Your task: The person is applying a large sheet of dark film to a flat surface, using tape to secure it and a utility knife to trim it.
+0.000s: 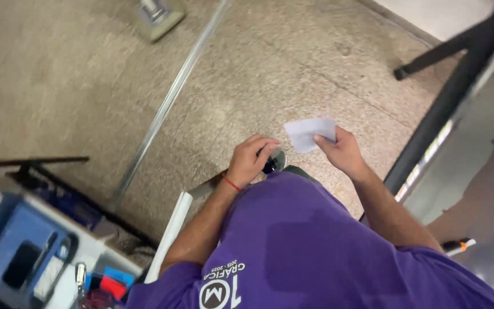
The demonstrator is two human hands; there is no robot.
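both hands are raised in front of a purple shirt (315,240), seen from above. left hand (251,158), with a thin red band (232,183) at the wrist, is curled with its fingers bent down over a small dark round object (272,163) with a pale rim; the fingers touch its top, but the blur hides just how it is gripped. right hand (343,151) is just beside it, pinching one edge of a small white paper slip (310,133) between thumb and fingers, so the slip sticks out to the left above the dark object, apart from the other hand.

going left to right across the rest: a blue case (15,246) with a black slot sits on a pale tabletop (92,252) at the lower left, with small red and blue pieces (110,283) near its front edge. a white strip (170,234) runs up beside the left forearm. a metal rail (167,100) crosses the speckled floor (293,63) on a slant. at the right a black slanting post (447,103) stands well apart from the hands, and a small black and white marker-like thing (458,246) lies low beside the right arm.
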